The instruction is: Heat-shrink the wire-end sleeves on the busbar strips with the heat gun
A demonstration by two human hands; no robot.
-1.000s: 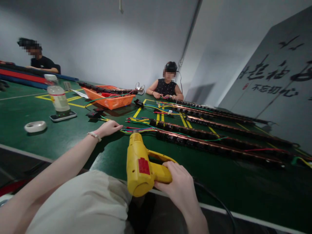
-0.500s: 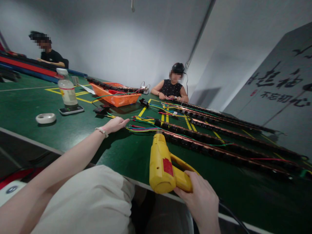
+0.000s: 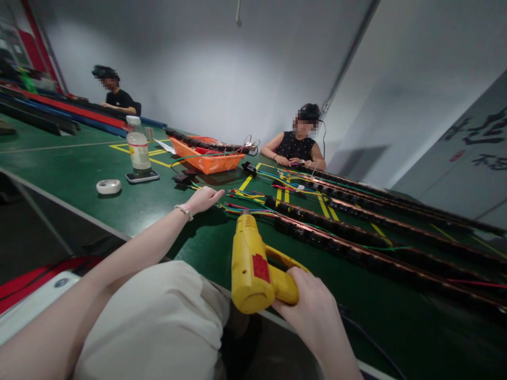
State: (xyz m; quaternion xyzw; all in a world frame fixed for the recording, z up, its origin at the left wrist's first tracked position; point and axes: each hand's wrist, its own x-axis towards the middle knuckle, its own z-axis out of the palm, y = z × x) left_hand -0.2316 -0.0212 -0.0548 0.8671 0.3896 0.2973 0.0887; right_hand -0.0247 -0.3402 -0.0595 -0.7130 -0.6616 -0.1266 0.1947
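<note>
Across the green counter (image 3: 142, 206) lie the long copper-and-black bars (image 3: 356, 250), rigid to judge by how straight they run and probably weighty; lifting them at 2 well-spaced places looks wiser than at 1 end. The yellow heat gun (image 3: 251, 269) is held above the counter's near edge, its nozzle pointing forward, close to the nearest bar's loose end. Its shell looks like hard, smooth plastic, likely heaviest in the barrel, so the handle is the place to take hold and the nozzle the part to keep fingers off. The right grip (image 3: 312, 298) is wrapped round that handle. The thin coloured leads (image 3: 263, 213) seem soft and springy, best pinched a little behind their tips. The left grip (image 3: 205, 199) is just beside those tips, and I cannot tell whether it has closed on any of them.

The nearest bar is cut off at the right. The gun's trigger is covered, its outlet faces away, and nothing shows whether it is blowing. The finest lead ends blur together.
</note>
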